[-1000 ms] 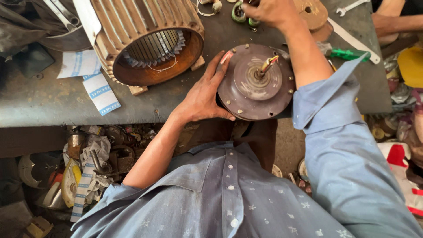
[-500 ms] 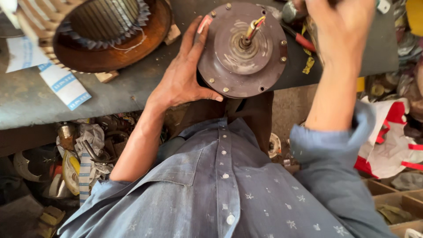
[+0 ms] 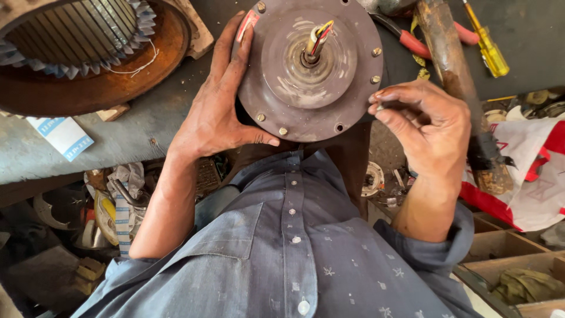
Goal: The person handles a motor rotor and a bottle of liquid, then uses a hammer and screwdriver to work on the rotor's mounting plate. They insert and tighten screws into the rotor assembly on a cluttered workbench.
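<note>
Left hand (image 3: 218, 112): lies flat against the left rim of the round brown metal motor cover (image 3: 312, 65), fingers spread and stretched along its edge, thumb under the lower rim.
Right hand (image 3: 426, 126): fingers pinched together on a small pale part (image 3: 379, 108) (too small to tell what it is), held just beside the cover's right edge.
Motor cover: rests at the near edge of the dark grey tabletop (image 3: 147, 126), its shaft with coloured wires (image 3: 318, 38) pointing up at the camera.
Left of it: a rusty round motor housing with windings (image 3: 82, 47).
Behind the right hand: red-handled pliers (image 3: 412, 41), a yellow-handled screwdriver (image 3: 488, 50) and a worn wooden handle (image 3: 453, 70).
</note>
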The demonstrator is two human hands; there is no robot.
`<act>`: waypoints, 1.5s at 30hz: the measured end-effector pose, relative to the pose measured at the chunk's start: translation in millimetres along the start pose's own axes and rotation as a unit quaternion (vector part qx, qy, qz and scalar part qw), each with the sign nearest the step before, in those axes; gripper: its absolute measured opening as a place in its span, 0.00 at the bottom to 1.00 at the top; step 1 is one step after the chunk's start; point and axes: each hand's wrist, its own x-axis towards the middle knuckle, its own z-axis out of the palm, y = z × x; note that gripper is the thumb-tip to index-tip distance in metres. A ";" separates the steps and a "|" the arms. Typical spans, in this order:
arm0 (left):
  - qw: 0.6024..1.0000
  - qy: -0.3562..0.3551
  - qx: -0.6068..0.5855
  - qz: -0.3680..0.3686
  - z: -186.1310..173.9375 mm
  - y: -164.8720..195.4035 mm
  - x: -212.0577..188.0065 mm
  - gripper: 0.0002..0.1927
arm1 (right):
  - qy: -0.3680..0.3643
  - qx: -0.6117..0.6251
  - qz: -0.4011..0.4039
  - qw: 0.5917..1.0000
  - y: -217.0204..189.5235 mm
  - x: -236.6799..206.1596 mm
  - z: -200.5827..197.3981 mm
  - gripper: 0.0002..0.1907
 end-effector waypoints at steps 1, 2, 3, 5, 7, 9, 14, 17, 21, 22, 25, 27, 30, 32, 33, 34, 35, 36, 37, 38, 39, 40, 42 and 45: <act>1.000 -0.001 -0.002 -0.001 -0.5 0.7 -1.7 0.78 | -0.001 0.008 0.002 1.000 1.5 -1.4 1.4 0.08; 1.000 -0.002 -0.002 0.000 -1.2 0.9 -2.6 0.78 | -0.002 0.015 0.003 1.000 2.7 -2.2 2.5 0.08; 1.000 -0.003 -0.002 0.000 -1.9 1.2 -3.6 0.78 | -0.004 0.023 0.004 1.000 3.5 -2.5 3.5 0.09; 1.000 -0.006 -0.001 0.004 -3.5 1.2 -5.0 0.78 | -0.004 0.022 -0.014 1.000 3.7 -2.6 6.7 0.04; 1.000 -0.009 0.000 0.004 -4.4 0.8 -6.2 0.78 | -0.004 0.026 -0.019 0.999 0.8 -2.7 10.5 0.03; 1.000 -0.012 0.001 0.002 -5.3 -0.4 -7.2 0.78 | -0.006 0.018 -0.007 1.000 -5.5 -2.9 14.9 0.04; 1.000 -0.016 0.005 0.000 -4.2 -5.8 -9.1 0.77 | -0.064 -0.191 -0.042 0.979 -30.5 1.6 19.6 0.10; 1.000 -0.018 0.003 0.006 -2.8 -11.3 -9.2 0.76 | -0.098 -0.267 -0.080 0.955 -40.1 6.8 25.3 0.10; 1.000 -0.014 0.001 0.023 0.0 -19.0 -10.1 0.75 | -0.113 -0.304 -0.101 0.941 -45.3 11.3 33.1 0.10; 1.000 -0.014 0.003 0.028 0.8 -20.9 -10.1 0.75 | -0.111 -0.319 -0.100 0.936 -45.8 12.2 33.8 0.10; 0.999 -0.010 0.003 0.036 3.8 -25.6 -9.9 0.74 | -0.111 -0.350 -0.113 0.923 -45.3 14.9 34.7 0.09; 0.999 -0.009 -0.003 0.036 6.1 -27.8 -9.7 0.74 | -0.121 -0.352 -0.142 0.917 -43.9 15.9 35.4 0.09; 0.999 -0.007 -0.011 0.034 8.2 -30.6 -10.0 0.75 | -0.110 -0.371 -0.166 0.907 -41.6 15.2 37.8 0.08; 0.999 -0.004 -0.011 0.039 10.2 -32.6 -9.4 0.75 | -0.113 -0.385 -0.175 0.899 -41.3 13.5 38.8 0.08; 0.999 -0.002 -0.010 0.042 10.6 -33.8 -9.3 0.74 | -0.114 -0.391 -0.179 0.896 -41.1 12.8 39.4 0.08; 0.999 -0.001 -0.010 0.046 11.4 -35.0 -9.1 0.73 | -0.113 -0.392 -0.185 0.894 -40.9 12.2 40.0 0.08; 0.999 0.001 -0.010 0.049 12.2 -36.3 -9.1 0.72 | -0.113 -0.393 -0.191 0.892 -40.4 11.8 40.8 0.08; 0.999 0.001 -0.010 0.048 13.2 -37.7 -8.9 0.73 | -0.112 -0.395 -0.198 0.890 -39.9 11.6 41.3 0.08; 0.999 0.001 -0.010 0.048 14.3 -39.1 -8.6 0.73 | -0.113 -0.400 -0.199 0.887 -39.1 11.7 42.0 0.08; 0.999 0.001 -0.010 0.046 15.1 -40.5 -8.6 0.73 | -0.114 -0.405 -0.201 0.885 -38.3 11.9 42.6 0.08; 0.999 0.003 -0.009 0.047 16.6 -41.8 -8.2 0.74 | -0.115 -0.409 -0.202 0.882 -37.6 12.2 43.0 0.07; 0.999 0.006 -0.007 0.049 18.1 -43.1 -7.3 0.74 | -0.115 -0.412 -0.201 0.881 -36.8 12.7 43.5 0.07; 0.999 0.006 -0.006 0.049 19.2 -46.0 -6.2 0.74 | -0.113 -0.417 -0.196 0.880 -36.0 13.4 44.0 0.07; 0.999 0.005 -0.011 0.047 21.0 -49.1 -4.0 0.75 | -0.125 -0.406 -0.183 0.886 -36.6 15.2 44.3 0.07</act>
